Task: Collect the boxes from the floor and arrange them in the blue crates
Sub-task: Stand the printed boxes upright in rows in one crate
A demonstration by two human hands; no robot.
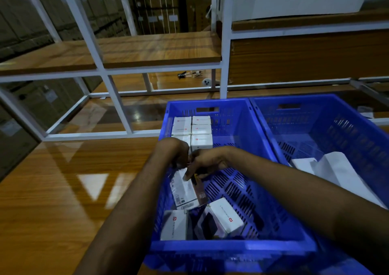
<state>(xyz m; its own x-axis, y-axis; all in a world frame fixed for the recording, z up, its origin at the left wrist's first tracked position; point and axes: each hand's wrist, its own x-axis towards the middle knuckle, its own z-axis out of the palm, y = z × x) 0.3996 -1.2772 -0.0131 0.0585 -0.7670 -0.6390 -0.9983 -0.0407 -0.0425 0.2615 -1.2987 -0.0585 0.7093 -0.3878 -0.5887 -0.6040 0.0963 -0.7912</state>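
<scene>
Head view: both hands hold a white box [184, 190] inside the left blue crate [231, 247].
The left hand [176, 154] curls over the box's far end and the right hand [207, 163] pinches it alongside. The box is tilted near the crate's left wall. Packed boxes [192, 131] fill the crate's far left corner, loose boxes [225, 215] lie at its near end, and a second blue crate [315, 114] touches its right side.

The left hand [179, 154] is hiding its fingertips behind the right hand [207, 163], so its grip on the box [185, 190] is not showing. The right crate [315, 114] is running off the frame's edge, a forearm [294, 182] is covering part of its white boxes [336, 169], and the small items [190, 74] on the lower shelf [164, 82] are showing too tiny to identify.
</scene>
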